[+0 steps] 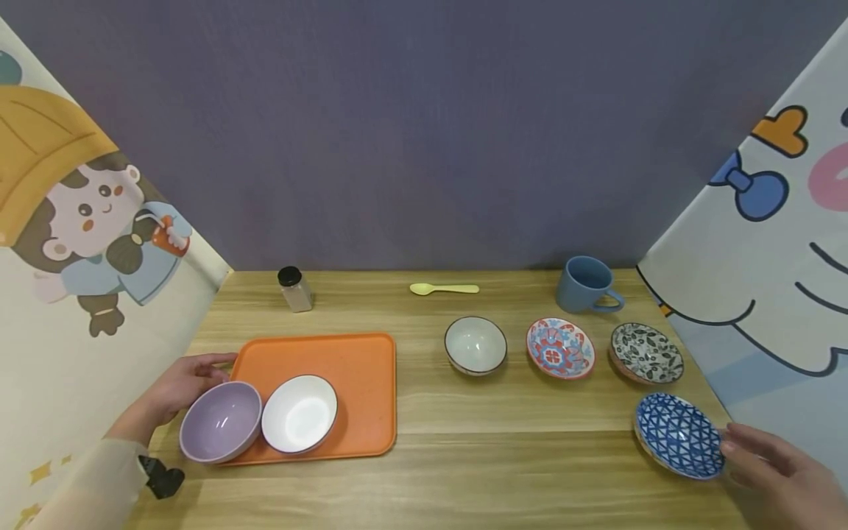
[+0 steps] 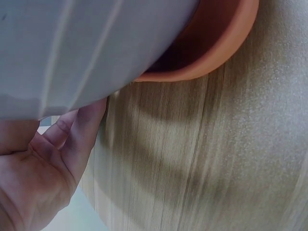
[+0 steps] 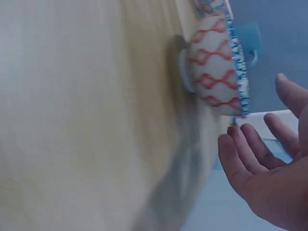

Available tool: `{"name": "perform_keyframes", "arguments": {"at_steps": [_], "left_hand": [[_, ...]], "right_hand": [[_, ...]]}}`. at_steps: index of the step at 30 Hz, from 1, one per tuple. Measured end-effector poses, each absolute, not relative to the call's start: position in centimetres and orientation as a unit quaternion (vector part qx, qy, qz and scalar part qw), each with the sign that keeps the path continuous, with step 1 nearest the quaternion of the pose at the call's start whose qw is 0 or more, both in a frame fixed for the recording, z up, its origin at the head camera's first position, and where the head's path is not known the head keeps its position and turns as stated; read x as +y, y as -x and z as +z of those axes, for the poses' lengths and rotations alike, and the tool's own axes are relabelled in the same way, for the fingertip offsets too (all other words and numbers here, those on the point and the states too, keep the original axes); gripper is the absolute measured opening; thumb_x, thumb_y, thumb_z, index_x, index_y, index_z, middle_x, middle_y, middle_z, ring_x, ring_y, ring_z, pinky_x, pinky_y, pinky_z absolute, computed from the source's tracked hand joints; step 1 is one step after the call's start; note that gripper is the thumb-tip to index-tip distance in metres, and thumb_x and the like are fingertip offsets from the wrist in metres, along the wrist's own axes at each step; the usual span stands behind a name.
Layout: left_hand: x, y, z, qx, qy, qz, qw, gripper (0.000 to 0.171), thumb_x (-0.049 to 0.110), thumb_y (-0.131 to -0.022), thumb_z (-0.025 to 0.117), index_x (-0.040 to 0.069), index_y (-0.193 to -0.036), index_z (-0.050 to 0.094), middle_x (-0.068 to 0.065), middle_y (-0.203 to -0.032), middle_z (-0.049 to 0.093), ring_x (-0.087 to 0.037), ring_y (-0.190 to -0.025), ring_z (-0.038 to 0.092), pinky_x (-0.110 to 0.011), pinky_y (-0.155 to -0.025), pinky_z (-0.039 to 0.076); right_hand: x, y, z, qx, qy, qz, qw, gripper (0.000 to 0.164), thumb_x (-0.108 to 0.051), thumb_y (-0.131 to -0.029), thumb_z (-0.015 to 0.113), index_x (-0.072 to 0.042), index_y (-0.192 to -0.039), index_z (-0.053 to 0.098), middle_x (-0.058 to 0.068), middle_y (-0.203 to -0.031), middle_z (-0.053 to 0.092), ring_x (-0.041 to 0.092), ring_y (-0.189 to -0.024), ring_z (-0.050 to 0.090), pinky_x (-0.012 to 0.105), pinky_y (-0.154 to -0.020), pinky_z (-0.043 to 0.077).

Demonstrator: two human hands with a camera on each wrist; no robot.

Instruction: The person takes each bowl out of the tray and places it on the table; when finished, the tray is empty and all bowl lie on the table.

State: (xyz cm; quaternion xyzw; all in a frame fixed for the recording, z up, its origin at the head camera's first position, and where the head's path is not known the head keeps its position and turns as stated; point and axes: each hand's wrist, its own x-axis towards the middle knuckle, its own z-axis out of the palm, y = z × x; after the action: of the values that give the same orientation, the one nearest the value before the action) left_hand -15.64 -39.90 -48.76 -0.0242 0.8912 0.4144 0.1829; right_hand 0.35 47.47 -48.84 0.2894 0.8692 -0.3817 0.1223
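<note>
A purple bowl (image 1: 221,423) stands over the left front corner of an orange tray (image 1: 364,390), beside a white bowl (image 1: 299,414) on the same tray. My left hand (image 1: 192,383) is at the purple bowl's left back side, its fingers loosely extended toward the tray's edge. In the left wrist view the bowl's outer wall (image 2: 86,53) hides part of that hand (image 2: 43,163). At the right, my right hand (image 1: 771,467) reaches toward a bowl with a blue triangle pattern (image 1: 680,436). Its fingers (image 3: 252,154) are spread just off the rim in the right wrist view.
A white bowl with a dark rim (image 1: 475,346), a red-and-blue patterned bowl (image 1: 561,349) and a black-and-white leaf-patterned bowl (image 1: 646,353) stand right of the tray. Behind are a blue mug (image 1: 583,285), a yellow spoon (image 1: 444,289) and a black-lidded jar (image 1: 295,290). Walls enclose the table.
</note>
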Motion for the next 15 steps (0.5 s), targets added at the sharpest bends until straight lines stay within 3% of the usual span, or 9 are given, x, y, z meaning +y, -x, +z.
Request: {"name": "perform_keyframes", "arguments": {"at_steps": [5,8,11,12,15], "left_hand": [[-39.9,15.6,-48.7,0.892,0.022,0.412,0.184,0.052,-0.004,-0.091,0.052,-0.005,-0.142,0.042,-0.015,-0.101,0.067,-0.024,-0.089,0.063,-0.032,-0.069,0.055],[-40.0,15.7,-48.8,0.893,0.021,0.411,0.183,0.052,-0.004,-0.090,0.052,-0.005,-0.142,0.042,-0.015,-0.100,0.067,-0.023,-0.089,0.063,-0.032,-0.068,0.055],[-40.0,15.7,-48.8,0.894,0.021,0.409,0.182,0.053,-0.005,-0.090,0.052,-0.004,-0.142,0.042,-0.015,-0.100,0.067,-0.023,-0.088,0.062,-0.032,-0.068,0.055],[-40.0,15.7,-48.8,0.894,0.021,0.409,0.182,0.053,-0.005,-0.090,0.052,-0.004,-0.142,0.042,-0.015,-0.100,0.067,-0.023,-0.088,0.062,-0.032,-0.068,0.055],[-40.0,15.7,-48.8,0.893,0.021,0.410,0.184,0.053,-0.005,-0.090,0.052,-0.005,-0.142,0.042,-0.015,-0.100,0.067,-0.023,-0.087,0.062,-0.033,-0.067,0.054]], "right_hand": [[45.8,0.9,-44.5,0.897,-0.261,-0.350,0.066,0.098,-0.066,-0.091,0.043,0.002,-0.153,0.010,0.039,-0.146,0.024,0.058,-0.120,0.033,0.064,-0.088,0.039],[44.6,1.9,-42.6,0.924,-0.203,-0.323,0.029,0.089,-0.059,-0.094,0.047,0.002,-0.152,0.018,0.036,-0.143,0.032,0.028,-0.110,0.053,0.046,-0.086,0.048],[42.9,3.3,-40.9,0.936,-0.140,-0.322,0.001,0.077,-0.051,-0.093,0.056,-0.007,-0.151,0.030,0.025,-0.139,0.045,-0.010,-0.091,0.049,0.023,-0.069,0.051],[42.2,3.7,-40.4,0.939,-0.116,-0.322,-0.001,0.073,-0.049,-0.092,0.058,-0.011,-0.150,0.034,0.018,-0.137,0.050,-0.018,-0.087,0.044,0.018,-0.063,0.049],[39.3,5.4,-39.1,0.934,-0.035,-0.357,-0.003,0.062,-0.039,-0.092,0.063,-0.018,-0.146,0.042,0.003,-0.131,0.057,-0.021,-0.095,0.048,0.014,-0.069,0.049]]}}
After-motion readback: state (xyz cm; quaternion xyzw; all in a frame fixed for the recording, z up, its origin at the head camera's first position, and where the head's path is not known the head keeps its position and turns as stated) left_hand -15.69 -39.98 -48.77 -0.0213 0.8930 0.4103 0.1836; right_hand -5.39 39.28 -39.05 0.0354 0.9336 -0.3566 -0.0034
